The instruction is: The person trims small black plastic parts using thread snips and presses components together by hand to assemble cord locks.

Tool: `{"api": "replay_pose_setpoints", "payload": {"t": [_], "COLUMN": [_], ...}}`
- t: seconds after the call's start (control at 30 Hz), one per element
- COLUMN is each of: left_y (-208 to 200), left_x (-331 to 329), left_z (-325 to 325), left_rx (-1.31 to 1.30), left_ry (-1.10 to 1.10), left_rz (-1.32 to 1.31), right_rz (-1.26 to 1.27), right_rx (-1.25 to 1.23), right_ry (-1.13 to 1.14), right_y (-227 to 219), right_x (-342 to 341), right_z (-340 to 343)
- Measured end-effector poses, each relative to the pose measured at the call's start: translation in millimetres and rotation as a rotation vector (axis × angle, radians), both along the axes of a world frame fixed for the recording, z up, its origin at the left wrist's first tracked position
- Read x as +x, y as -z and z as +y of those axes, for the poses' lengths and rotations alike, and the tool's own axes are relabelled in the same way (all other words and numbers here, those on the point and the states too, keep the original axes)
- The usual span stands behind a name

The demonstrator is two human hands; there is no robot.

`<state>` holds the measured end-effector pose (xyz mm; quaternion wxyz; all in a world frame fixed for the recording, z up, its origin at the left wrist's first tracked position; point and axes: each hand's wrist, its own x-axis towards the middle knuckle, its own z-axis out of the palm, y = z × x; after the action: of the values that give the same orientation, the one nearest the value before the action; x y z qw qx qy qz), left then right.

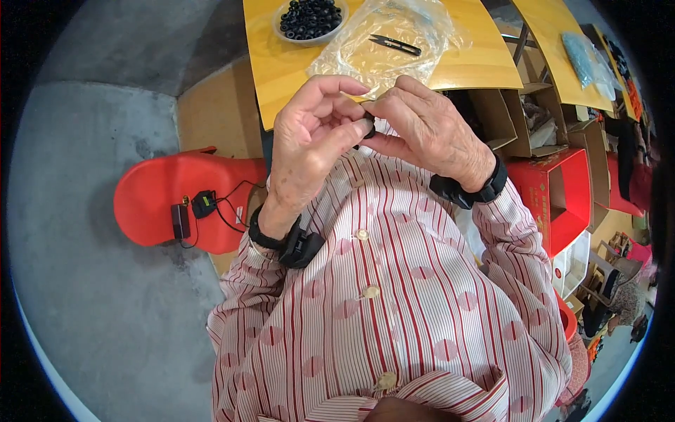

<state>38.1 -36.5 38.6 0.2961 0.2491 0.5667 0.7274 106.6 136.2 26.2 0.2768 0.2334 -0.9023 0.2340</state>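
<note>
Pinching a small black piece [370, 128] at the fingertips of the left hand [306, 137], with the thumb pressed to its near side and the other fingers loosely curled; meeting it from the opposite side with the right hand [425, 123], thumb and forefinger drawn narrow about it. Too covered by skin to tell its full shape, or whether hollow like a ring. Held up before the chest, close to the table edge, probably for a clear view and fine control; gripped at the tips rather than in the palm, most likely because of its smallness.

Just beyond the fingers, spread on the yellow table [485, 67]: a crumpled clear plastic bag [344, 67] with black thread snips [395, 46] resting on top, perhaps for a quick reach. Farther beyond the fingers and to the left: a round clear bowl [311, 43], well filled with black rings [309, 17], presumably placed there to be handy.

To the right of the fingers and lower, beneath the tabletop: open cardboard boxes [517, 125], one containing pale, crumpled material [541, 128] too dim to name; beside them, an open red box [529, 184]. Lower left of the fingers: a red chair [144, 204] bearing small dark devices [181, 221], apparently kept out of the way.
</note>
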Motion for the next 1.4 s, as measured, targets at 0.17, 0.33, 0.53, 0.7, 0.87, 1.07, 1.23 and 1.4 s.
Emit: {"api": "replay_pose_setpoints", "payload": {"t": [0.17, 0.33, 0.53, 0.7, 0.87, 1.07, 1.23, 1.4], "left_y": [0.4, 1.8, -5.3, -6.6, -0.7, -3.6, -5.4, -4.3], "left_x": [-0.6, 0.3, 3.2, 1.3, 2.0, 0.6, 1.0, 0.4], "left_z": [-1.0, -2.3, -3.8, -8.6, -8.2, -7.3, -7.7, -7.6], "left_rx": [-0.02, -0.016, -0.063, -0.115, -0.053, -0.107, -0.187, -0.203], "left_ry": [0.009, 0.05, 0.074, 0.128, 0.098, 0.141, 0.132, 0.162], "left_rz": [-0.03, -0.023, -0.011, 0.008, 0.061, 0.045, 0.039, 0.016], "right_rz": [-0.042, -0.07, -0.028, -0.003, -0.012, 0.021, -0.026, -0.063], "right_rx": [0.126, 0.182, 0.16, 0.151, 0.205, 0.246, 0.223, 0.182], "right_ry": [0.027, 0.036, 0.005, -0.001, -0.002, 0.02, 0.011, -0.018], "right_y": [-1.0, 0.3, -0.3, 1.9, -1.1, -2.0, -2.9, -2.5], "right_x": [0.1, 0.6, 0.1, 1.6, 2.8, 4.7, 5.6, 4.9], "right_z": [0.9, -0.4, 3.8, 4.4, 3.0, -1.3, -1.4, 0.5]}}
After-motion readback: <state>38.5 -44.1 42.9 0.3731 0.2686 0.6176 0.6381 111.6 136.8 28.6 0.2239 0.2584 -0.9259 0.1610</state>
